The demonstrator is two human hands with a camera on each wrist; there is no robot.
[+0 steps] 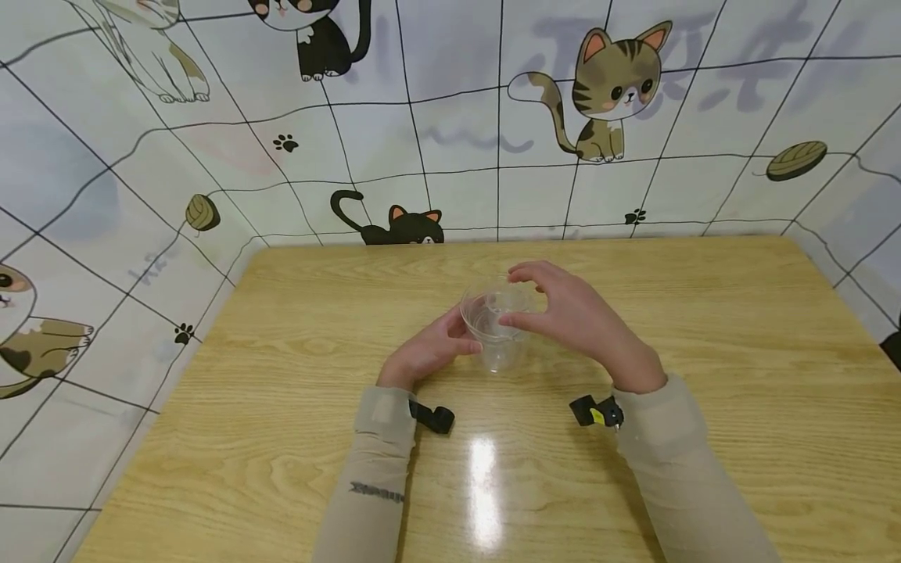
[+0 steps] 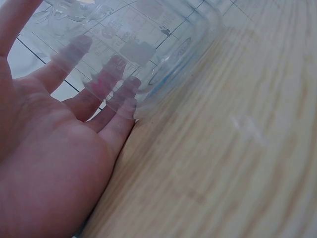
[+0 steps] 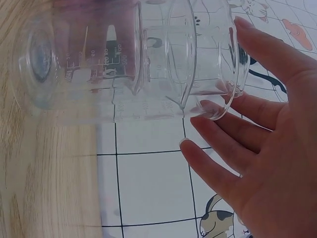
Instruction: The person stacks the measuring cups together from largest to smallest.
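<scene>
Clear glass beakers with printed graduations stand nested at the middle of the table. The large outer beaker (image 1: 498, 358) is upright, its spout visible in the right wrist view. My left hand (image 1: 438, 344) holds this beaker from the left, thumb in front. In the left wrist view its fingers (image 2: 106, 74) show behind the beaker wall (image 2: 173, 34). My right hand (image 1: 579, 317) grips a smaller beaker (image 3: 215, 64) near its rim, thumb on one side and fingers on the other. That smaller beaker juts out above the outer rim. Another rim shows inside the outer glass.
The wood-grain table (image 1: 296, 328) meets a white wall panel (image 1: 457, 133) behind, printed with grid lines and cartoon cats. Side panels rise at left and right. Black straps (image 1: 436, 420) hang at both wrists. Light reflects near the table's front.
</scene>
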